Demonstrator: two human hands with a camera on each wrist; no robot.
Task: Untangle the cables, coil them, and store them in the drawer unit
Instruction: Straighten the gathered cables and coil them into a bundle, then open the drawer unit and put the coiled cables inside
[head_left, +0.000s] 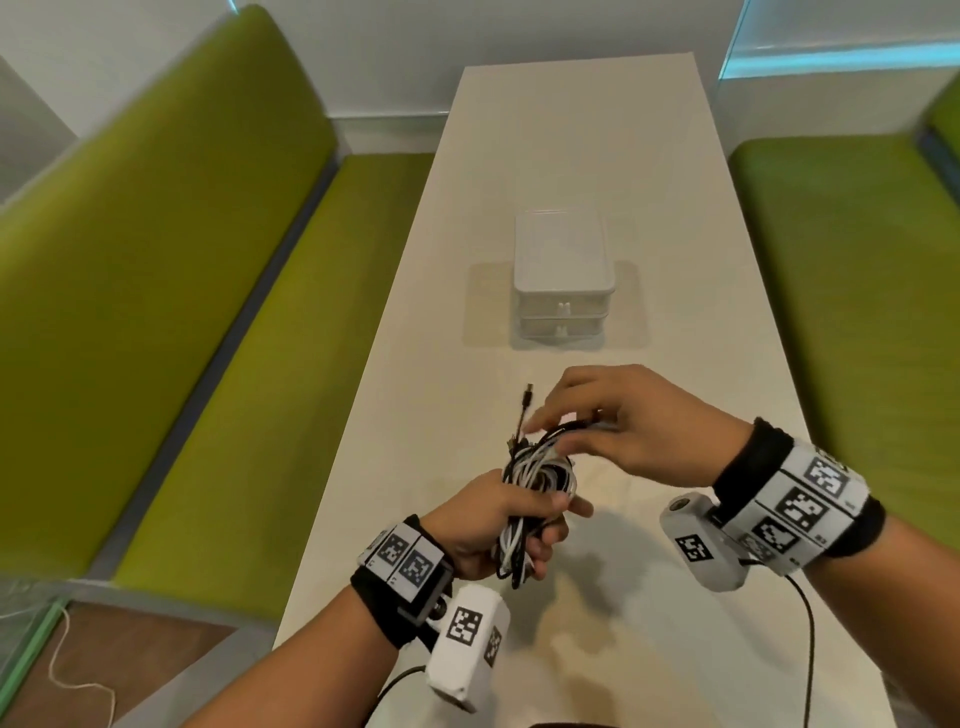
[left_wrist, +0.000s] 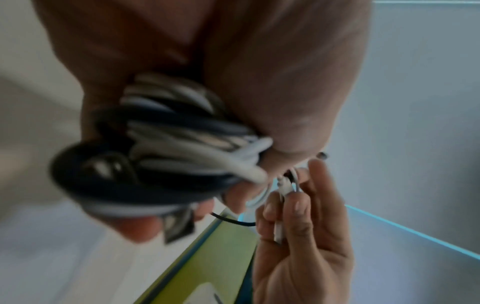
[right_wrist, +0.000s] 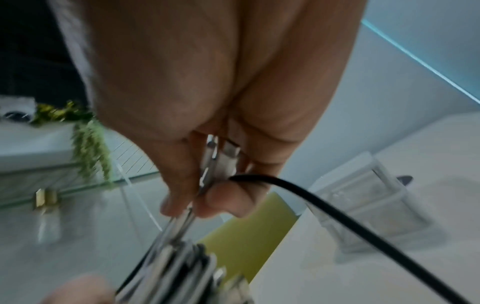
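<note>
Both hands work a tangled cable bundle above the worktop.

The left hand (head_left: 485, 525) clenches around a bundle of black and white cables (head_left: 530, 478), held up off the white worktop (head_left: 649, 597). The right hand (head_left: 618, 421) pinches white cable ends at the bundle's top, a black plug (head_left: 525, 399) sticking up beside it. The translucent drawer unit (head_left: 561, 280) stands farther back, both drawers closed.
</note>
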